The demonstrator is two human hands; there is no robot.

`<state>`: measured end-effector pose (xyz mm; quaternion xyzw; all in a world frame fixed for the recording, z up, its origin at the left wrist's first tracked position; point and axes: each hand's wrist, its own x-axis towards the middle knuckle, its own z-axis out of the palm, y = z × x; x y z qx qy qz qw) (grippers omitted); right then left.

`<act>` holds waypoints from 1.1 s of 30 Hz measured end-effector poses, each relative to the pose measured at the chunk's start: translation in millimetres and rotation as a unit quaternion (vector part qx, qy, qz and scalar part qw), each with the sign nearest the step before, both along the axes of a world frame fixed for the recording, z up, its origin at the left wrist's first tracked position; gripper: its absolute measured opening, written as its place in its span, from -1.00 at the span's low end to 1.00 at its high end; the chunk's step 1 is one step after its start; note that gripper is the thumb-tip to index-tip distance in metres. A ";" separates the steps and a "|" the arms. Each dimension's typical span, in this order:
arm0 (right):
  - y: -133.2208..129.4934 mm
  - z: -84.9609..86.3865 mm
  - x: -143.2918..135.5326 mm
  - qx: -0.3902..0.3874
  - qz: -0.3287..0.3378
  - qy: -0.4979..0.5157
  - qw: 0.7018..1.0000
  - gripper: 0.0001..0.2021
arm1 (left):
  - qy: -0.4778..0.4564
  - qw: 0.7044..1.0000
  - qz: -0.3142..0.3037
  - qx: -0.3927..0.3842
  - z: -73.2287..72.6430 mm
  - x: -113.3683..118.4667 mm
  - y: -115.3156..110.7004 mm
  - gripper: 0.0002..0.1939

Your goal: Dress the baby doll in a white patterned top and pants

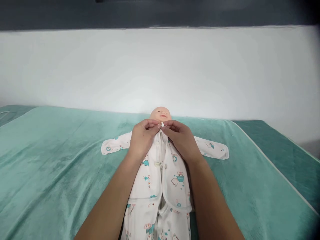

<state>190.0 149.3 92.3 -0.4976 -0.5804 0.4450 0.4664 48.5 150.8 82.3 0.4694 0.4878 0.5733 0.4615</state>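
Note:
A baby doll (161, 114) lies on its back, its head away from me. It wears a white baby jacket (147, 176) with small animal prints, both sleeves spread out sideways. Lower down are white printed pants (140, 220). My left hand (145, 135) pinches the left front edge of the jacket at the neck. Opposite it, my right hand (178, 135) pinches the right edge, and the fingertips of both hands nearly meet below the doll's chin. Beneath the collar the front hangs apart, with snap buttons showing along the edges. My hands hide the collar's fastening.
A light green plush blanket (62, 160) with some creases lies under the doll. Darker green cloth (282, 146) shows at the right. Behind the doll's head rises a white wall (160, 66) with a dark band along its top.

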 end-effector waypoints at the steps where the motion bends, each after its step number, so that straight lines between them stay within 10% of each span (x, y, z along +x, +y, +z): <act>1: -0.4 1.2 -0.1 -0.002 0.000 -0.014 1.000 -0.81 | -0.009 1.000 0.000 -0.006 0.7 0.1 -0.2 -0.82; 24: -7.4 4.3 -4.9 0.056 0.055 -0.184 0.980 -0.61 | -0.080 0.992 -0.088 -0.046 2.3 -8.7 -4.5 -0.68; 33: -49.3 20.5 4.1 0.073 -0.007 -0.227 0.971 -0.78 | 0.134 0.990 0.040 0.028 -4.2 -9.9 -17.6 -0.82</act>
